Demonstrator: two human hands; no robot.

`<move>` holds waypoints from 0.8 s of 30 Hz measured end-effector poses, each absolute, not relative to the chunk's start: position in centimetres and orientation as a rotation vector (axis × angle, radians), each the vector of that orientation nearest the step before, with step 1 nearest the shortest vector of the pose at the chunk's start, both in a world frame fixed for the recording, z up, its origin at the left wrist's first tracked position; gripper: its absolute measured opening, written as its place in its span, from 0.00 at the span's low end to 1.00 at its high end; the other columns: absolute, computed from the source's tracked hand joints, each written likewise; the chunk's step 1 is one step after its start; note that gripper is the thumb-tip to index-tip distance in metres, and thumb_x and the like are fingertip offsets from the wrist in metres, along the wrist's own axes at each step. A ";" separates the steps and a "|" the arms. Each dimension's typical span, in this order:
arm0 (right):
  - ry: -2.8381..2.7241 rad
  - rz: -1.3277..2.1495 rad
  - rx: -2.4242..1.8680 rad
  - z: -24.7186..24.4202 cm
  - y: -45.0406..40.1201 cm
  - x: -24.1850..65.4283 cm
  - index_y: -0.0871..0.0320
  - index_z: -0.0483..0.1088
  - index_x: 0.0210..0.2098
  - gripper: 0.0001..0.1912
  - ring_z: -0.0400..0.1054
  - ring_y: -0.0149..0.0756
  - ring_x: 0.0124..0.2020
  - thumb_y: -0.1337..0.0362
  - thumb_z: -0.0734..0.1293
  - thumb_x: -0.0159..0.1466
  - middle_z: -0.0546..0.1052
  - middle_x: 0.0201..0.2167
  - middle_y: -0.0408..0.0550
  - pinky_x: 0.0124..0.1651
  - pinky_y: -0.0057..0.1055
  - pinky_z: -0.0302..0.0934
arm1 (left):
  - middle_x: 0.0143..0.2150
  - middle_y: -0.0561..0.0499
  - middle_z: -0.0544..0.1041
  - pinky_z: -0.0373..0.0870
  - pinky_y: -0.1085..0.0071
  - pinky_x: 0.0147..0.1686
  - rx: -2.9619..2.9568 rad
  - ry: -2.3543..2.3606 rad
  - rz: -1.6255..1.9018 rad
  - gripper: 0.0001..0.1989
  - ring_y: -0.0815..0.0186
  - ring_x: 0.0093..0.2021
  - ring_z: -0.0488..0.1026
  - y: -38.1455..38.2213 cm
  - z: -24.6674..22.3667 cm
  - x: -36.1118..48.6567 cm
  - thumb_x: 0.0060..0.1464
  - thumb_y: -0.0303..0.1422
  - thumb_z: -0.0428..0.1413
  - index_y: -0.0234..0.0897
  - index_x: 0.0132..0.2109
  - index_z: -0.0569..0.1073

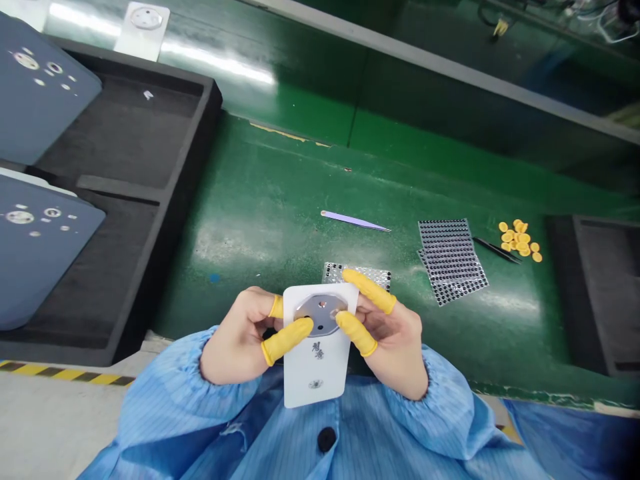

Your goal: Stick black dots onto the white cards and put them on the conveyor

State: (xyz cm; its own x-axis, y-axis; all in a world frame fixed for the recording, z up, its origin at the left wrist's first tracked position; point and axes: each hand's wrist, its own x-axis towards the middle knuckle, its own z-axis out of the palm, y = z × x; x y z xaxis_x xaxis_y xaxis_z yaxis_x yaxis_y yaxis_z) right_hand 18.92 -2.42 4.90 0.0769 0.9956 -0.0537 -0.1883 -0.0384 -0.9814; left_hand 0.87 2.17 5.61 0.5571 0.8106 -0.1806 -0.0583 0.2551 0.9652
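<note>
Both hands hold a white rounded-corner panel (317, 367) upright in front of my chest. It bears a grey oval plate with small holes, dark lettering and a small round mark. My left hand (250, 333) grips its left edge, the yellow-cotted thumb lying on the oval plate. My right hand (387, 327) grips the other edge, thumb on the plate's right side and index finger along the top corner. Just behind the panel lies a sheet of small black dots (330, 272), partly hidden. Purple tweezers (355, 220) rest farther off on the green table (280, 180).
On the right lie dotted sheets (450, 257), black tweezers (497, 250) and a pile of yellow finger cots (520, 239). A black compartment tray (185, 153) with blue-grey panels (40, 247) stands left. Another black tray (600, 293) is at right; a white panel (143, 30) lies at the back.
</note>
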 end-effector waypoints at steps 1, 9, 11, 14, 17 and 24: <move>-0.989 1.291 -1.137 4.8 -2.5 19.0 0.45 0.71 0.51 0.24 0.78 0.32 0.35 0.73 0.70 0.58 0.81 0.38 0.40 0.40 0.28 0.76 | 0.20 0.46 0.76 0.67 0.75 0.17 1.161 0.756 0.646 0.12 0.67 0.18 0.70 2.3 5.8 0.8 0.53 0.37 0.60 0.32 0.28 0.80; -0.962 1.368 -1.138 4.6 -2.7 19.1 0.46 0.69 0.54 0.25 0.77 0.31 0.38 0.72 0.69 0.59 0.81 0.39 0.41 0.43 0.28 0.75 | 0.19 0.46 0.75 0.68 0.76 0.18 0.986 0.774 0.685 0.29 0.69 0.18 0.69 1.2 5.7 1.5 0.47 0.57 0.55 0.31 0.26 0.79; -0.937 1.332 -1.139 4.6 -2.4 19.1 0.48 0.70 0.52 0.23 0.77 0.33 0.38 0.71 0.69 0.59 0.81 0.40 0.42 0.42 0.30 0.75 | 0.20 0.47 0.76 0.70 0.76 0.20 1.009 0.799 0.699 0.23 0.68 0.20 0.71 1.0 5.4 1.7 0.49 0.51 0.58 0.32 0.28 0.80; -0.896 1.271 -1.177 4.7 -2.0 19.0 0.50 0.72 0.50 0.20 0.77 0.35 0.38 0.70 0.71 0.58 0.81 0.39 0.44 0.42 0.33 0.76 | 0.25 0.49 0.79 0.72 0.78 0.24 1.107 0.851 0.717 0.09 0.69 0.23 0.74 0.9 5.0 1.7 0.54 0.36 0.60 0.36 0.36 0.82; -0.866 1.265 -1.176 4.8 -1.9 18.9 0.49 0.72 0.50 0.21 0.77 0.34 0.38 0.71 0.71 0.58 0.81 0.40 0.43 0.42 0.32 0.75 | 0.35 0.50 0.82 0.75 0.79 0.29 1.133 0.913 0.824 0.10 0.69 0.30 0.77 0.6 4.8 1.9 0.56 0.28 0.58 0.42 0.45 0.80; -0.846 1.288 -1.169 4.0 -2.4 18.2 0.50 0.72 0.50 0.21 0.77 0.35 0.41 0.71 0.70 0.58 0.80 0.41 0.44 0.46 0.33 0.74 | 0.40 0.49 0.82 0.75 0.79 0.37 1.063 1.038 1.038 0.10 0.68 0.36 0.79 0.3 4.7 3.0 0.55 0.26 0.58 0.39 0.44 0.79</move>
